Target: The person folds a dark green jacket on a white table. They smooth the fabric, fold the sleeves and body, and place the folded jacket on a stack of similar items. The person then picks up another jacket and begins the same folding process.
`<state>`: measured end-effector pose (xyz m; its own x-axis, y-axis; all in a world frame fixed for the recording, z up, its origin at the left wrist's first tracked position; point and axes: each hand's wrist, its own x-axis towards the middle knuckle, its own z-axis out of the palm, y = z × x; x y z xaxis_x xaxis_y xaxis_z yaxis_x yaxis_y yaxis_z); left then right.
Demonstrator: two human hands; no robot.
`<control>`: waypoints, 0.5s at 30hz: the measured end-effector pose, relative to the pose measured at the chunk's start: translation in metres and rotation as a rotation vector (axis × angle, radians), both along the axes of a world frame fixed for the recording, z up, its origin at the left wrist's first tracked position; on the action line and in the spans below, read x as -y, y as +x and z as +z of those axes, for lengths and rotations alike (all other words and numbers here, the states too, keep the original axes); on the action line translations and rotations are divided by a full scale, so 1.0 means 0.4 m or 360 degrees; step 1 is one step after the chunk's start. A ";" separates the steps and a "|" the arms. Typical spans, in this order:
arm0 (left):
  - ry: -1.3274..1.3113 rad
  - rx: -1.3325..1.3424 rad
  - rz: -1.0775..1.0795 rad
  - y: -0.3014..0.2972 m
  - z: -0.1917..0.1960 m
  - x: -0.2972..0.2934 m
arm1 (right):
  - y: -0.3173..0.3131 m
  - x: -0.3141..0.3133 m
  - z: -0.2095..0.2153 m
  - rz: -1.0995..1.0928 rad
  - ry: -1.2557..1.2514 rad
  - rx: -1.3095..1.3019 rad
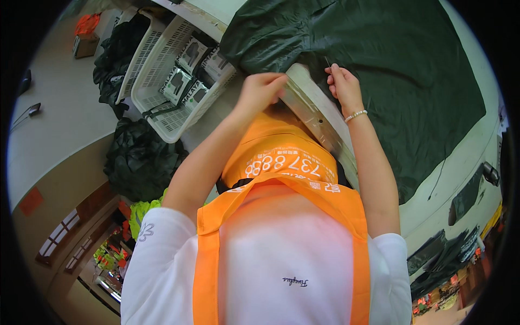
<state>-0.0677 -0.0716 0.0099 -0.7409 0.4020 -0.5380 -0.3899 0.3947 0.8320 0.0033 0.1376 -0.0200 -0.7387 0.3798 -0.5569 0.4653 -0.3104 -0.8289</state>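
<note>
Dark green garment (pixel 390 70) lies spread across the bench (pixel 433 211) in the upper right of the frame — left hand (pixel 260 89) clamps its edge, right hand (pixel 342 81) fingers pinch a loose thread. Trimming step, I'd judge; next calls for a steady pull.

A pale desk (pixel 460 179) filled the right side of the frame. A dark green garment (pixel 401 70) lay spread flat over its upper part, and a black cord (pixel 440 174) trailed below it at right.

Head view, steeply downward, close over table (pixel 466 179)
</note>
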 end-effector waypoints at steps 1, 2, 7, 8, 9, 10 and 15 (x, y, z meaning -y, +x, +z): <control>0.0061 0.0067 0.0086 -0.007 -0.015 -0.055 | 0.000 0.002 -0.001 -0.0007 0.0000 -0.0008; 0.0123 0.0134 0.0162 -0.013 -0.025 -0.099 | 0.001 0.003 -0.002 -0.0009 0.0042 -0.0025; 0.0049 0.0327 0.0517 -0.017 -0.028 -0.193 | 0.005 0.025 -0.035 -0.0051 0.0242 -0.0140; 0.0050 0.0357 0.0560 -0.017 -0.034 -0.198 | 0.005 0.028 -0.040 -0.0056 0.0286 -0.0161; 0.0062 0.0376 0.0593 -0.016 -0.033 -0.201 | 0.004 0.032 -0.039 -0.0068 0.0276 -0.0175; 0.0075 0.0395 0.0627 -0.015 -0.032 -0.203 | 0.005 0.035 -0.036 -0.0080 0.0267 -0.0164; 0.0381 0.0508 0.0662 -0.010 -0.066 -0.162 | 0.008 0.029 -0.039 -0.0080 0.0219 -0.0162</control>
<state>-0.0719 -0.0068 -0.0165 -0.6787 0.2498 -0.6907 -0.7184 -0.0304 0.6949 0.0066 0.1260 -0.0357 -0.7667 0.4853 -0.4203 0.3633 -0.2118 -0.9073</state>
